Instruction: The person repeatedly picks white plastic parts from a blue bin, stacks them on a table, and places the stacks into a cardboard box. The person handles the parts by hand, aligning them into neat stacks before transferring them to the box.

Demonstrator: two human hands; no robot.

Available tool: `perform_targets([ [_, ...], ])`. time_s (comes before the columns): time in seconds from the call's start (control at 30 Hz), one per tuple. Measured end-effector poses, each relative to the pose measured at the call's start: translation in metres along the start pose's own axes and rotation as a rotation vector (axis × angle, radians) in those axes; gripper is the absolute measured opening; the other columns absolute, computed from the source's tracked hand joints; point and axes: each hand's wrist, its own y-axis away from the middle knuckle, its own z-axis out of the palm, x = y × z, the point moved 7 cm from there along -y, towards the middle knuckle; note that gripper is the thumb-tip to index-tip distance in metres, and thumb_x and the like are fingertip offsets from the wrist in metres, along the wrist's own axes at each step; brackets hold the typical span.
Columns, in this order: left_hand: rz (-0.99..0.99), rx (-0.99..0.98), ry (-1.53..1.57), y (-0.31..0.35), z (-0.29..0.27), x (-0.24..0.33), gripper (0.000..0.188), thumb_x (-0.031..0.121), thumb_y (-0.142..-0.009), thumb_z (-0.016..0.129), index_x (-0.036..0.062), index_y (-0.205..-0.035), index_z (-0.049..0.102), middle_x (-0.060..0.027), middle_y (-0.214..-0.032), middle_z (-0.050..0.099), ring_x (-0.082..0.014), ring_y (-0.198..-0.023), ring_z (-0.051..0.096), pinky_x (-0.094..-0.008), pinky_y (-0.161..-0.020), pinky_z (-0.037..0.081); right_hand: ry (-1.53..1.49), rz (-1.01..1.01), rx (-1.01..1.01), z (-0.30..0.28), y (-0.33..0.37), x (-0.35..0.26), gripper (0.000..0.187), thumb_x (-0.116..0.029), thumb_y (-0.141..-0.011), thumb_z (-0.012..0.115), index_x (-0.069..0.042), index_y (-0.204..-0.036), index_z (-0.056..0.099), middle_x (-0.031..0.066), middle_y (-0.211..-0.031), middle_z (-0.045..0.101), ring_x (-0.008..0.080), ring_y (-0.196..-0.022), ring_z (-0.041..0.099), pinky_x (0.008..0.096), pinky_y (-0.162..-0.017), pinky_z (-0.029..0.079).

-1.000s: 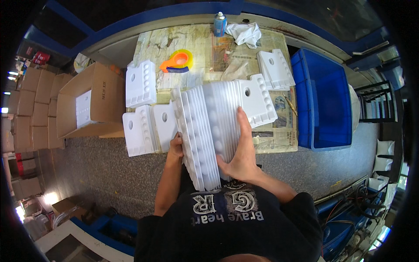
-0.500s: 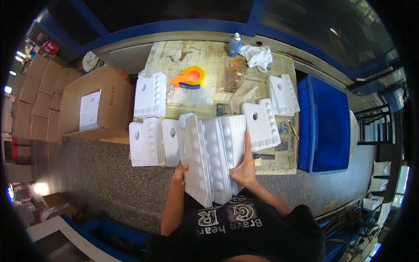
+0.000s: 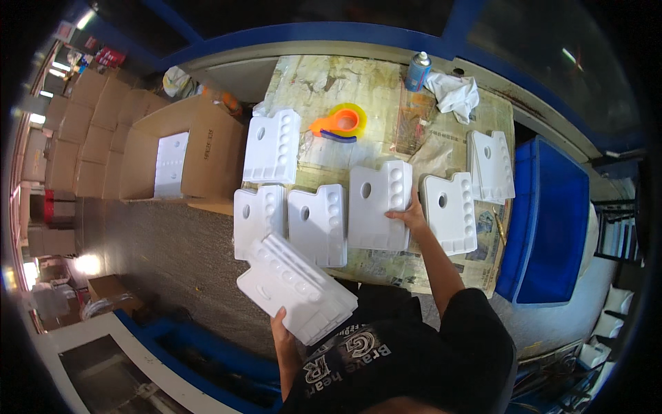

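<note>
White plastic paint palettes with a thumb hole and a row of round wells are all around my hands. My left hand (image 3: pixel 281 323) grips a fanned, tilted stack of palettes (image 3: pixel 293 286) in front of my body, off the table's near edge. My right hand (image 3: pixel 412 214) is closed on the right edge of another palette stack (image 3: pixel 369 207) on the table, its thumb on top and the other fingers mostly hidden. Beside that stack sit one palette stack (image 3: pixel 317 224) to the left and another (image 3: pixel 448 210) to the right.
Further stacks of palettes (image 3: pixel 271 146) lie on the paper-covered table (image 3: pixel 310 83), with an orange tape dispenser (image 3: pixel 338 124), a spray can (image 3: pixel 418 72) and a white cloth (image 3: pixel 455 96). A cardboard box (image 3: pixel 214 148) stands left, a blue bin (image 3: pixel 552 221) right.
The large bundle held between both hands is now split: one stack lies on the table under my right hand, while my left hand has carried the other down and left.
</note>
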Motion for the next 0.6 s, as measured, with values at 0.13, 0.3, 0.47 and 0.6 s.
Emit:
perform_targets([
  [0.13, 0.036, -0.012, 0.024, -0.014, -0.025, -0.006, 0.073, 0.027, -0.078, 0.063, -0.0064, -0.136, 0.034, -0.021, -0.125, 0.051, -0.0332, -0.113, 0.054, -0.0429, -0.095, 0.045, 0.014, 0.151, -0.095, -0.019, -0.022, 0.04, 0.114, 0.005, -0.052, 0.084, -0.014, -0.147, 0.024, 0.0092, -0.13, 0.049, 0.0259, -0.118, 0.049, 0.039, -0.097, 0.043],
  [0.3, -0.056, -0.137, -0.038, -0.058, 0.005, -0.009, 0.07, 0.024, -0.075, 0.067, -0.0078, -0.131, 0.039, -0.0202, -0.118, 0.055, -0.034, -0.107, 0.057, -0.0436, -0.09, 0.048, 0.191, 0.191, -0.063, -0.019, 0.0, 0.063, 0.124, -0.019, -0.046, 0.092, -0.008, -0.148, 0.022, 0.0151, -0.131, 0.053, 0.0257, -0.119, 0.051, 0.0348, -0.097, 0.043],
  [0.47, -0.168, -0.416, -0.201, -0.108, 0.145, -0.02, 0.067, 0.016, -0.075, 0.069, -0.0066, -0.131, 0.04, -0.0204, -0.115, 0.057, -0.0341, -0.103, 0.059, -0.0441, -0.09, 0.049, 0.763, -0.054, 0.404, -0.019, 0.066, 0.01, 0.082, -0.033, -0.072, 0.077, -0.002, -0.138, 0.039, 0.0227, -0.123, 0.055, 0.038, -0.107, 0.056, 0.0398, -0.094, 0.043],
  [0.6, -0.293, -0.458, -0.412, -0.112, 0.273, -0.076, 0.065, 0.006, -0.072, 0.072, -0.0037, -0.128, 0.042, -0.0177, -0.112, 0.058, -0.0308, -0.104, 0.058, -0.0426, -0.09, 0.048, -0.471, 0.208, 0.067, -0.083, 0.12, -0.017, 0.063, -0.054, -0.096, 0.038, -0.003, -0.132, 0.049, 0.0111, -0.121, 0.06, 0.0234, -0.109, 0.057, 0.0367, -0.092, 0.043],
])
